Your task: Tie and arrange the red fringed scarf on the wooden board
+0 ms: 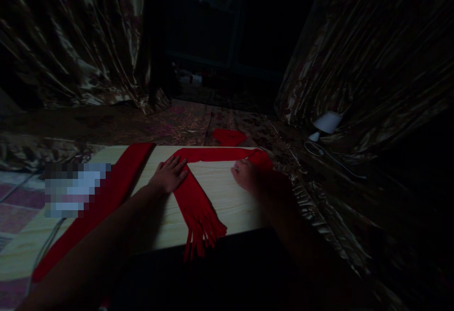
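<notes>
A red scarf (198, 202) with a fringed end lies on a pale wooden board (220, 183). It bends at a corner near the board's far edge, and a strip of it runs right from there. My left hand (170, 173) rests flat on that corner, fingers spread. At the strip's right end, my right hand (246, 174) is closed at the scarf's edge, fingers curled; the dim light partly hides its grip. More red fabric shows beyond this hand. Another long red strip of cloth (120, 183) lies slanting across the board's left side, partly behind my left forearm.
Beyond the board, a piece of red fabric (229, 137) lies on a patterned cover (187, 117). A small white lamp (328, 121) with a cord stands at the right. Shiny curtains (106, 41) hang on both sides. A blurred-out item (76, 190) is at the left.
</notes>
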The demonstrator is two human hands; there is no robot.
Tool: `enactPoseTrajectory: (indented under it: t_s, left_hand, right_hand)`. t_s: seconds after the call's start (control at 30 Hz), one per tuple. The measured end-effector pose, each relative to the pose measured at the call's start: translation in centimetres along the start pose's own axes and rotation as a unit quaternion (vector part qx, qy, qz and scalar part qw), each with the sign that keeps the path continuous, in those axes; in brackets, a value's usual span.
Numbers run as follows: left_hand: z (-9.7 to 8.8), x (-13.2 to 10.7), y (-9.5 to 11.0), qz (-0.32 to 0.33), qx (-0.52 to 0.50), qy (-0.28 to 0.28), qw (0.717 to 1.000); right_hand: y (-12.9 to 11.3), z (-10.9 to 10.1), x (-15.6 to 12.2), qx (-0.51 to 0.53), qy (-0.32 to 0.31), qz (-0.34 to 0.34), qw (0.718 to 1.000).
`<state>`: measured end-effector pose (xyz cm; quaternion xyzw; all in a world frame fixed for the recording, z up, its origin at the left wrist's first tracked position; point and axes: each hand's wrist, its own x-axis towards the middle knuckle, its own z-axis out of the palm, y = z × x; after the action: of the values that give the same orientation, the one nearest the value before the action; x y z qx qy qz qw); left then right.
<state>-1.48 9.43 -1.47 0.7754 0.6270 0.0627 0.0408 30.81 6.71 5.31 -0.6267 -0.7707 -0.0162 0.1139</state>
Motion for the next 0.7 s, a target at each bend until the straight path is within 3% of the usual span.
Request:
enactPoseTrajectory:
  t_s: [0.07,0.13,0.27,0.4,0.5,0.63,0.7]
  left_hand:
    - [0.0,0.1,0.0,-0.002,-0.002,0.000,1.000]
    - [0.0,0.1,0.0,-0.005,-0.005,-0.003,1.000]
    - [-0.1,0.0,0.2,-0.007,-0.003,-0.005,1.000]
    - [-0.3,-0.1,0.5,-0.011,-0.007,-0.005,1.000]
    - [-0.3,-0.1,0.5,-0.012,-0.016,-0.006,1.000]
    - [-0.2,-0.3,0.2,-0.003,-0.039,0.012,0.999]
    - [-0.5,-0.6,0.4,0.006,-0.063,0.062,0.996]
  right_hand:
    - [3.5,-0.1,1.1,-0.050,0.016,0.094,0.994]
    - [6.7,-0.1,1.4,-0.070,-0.021,0.159,0.985]
    - [10.1,0.6,0.6,-0.039,-0.112,0.180,0.976]
    - [9.6,0.9,-0.2,-0.016,-0.111,0.160,0.981]
    - [8.1,0.9,0.1,0.077,-0.096,0.182,0.975]
    - [6.8,0.8,1.2,0.272,-0.060,0.228,0.933]
    - [6.4,0.9,1.7,0.366,-0.054,0.231,0.900]
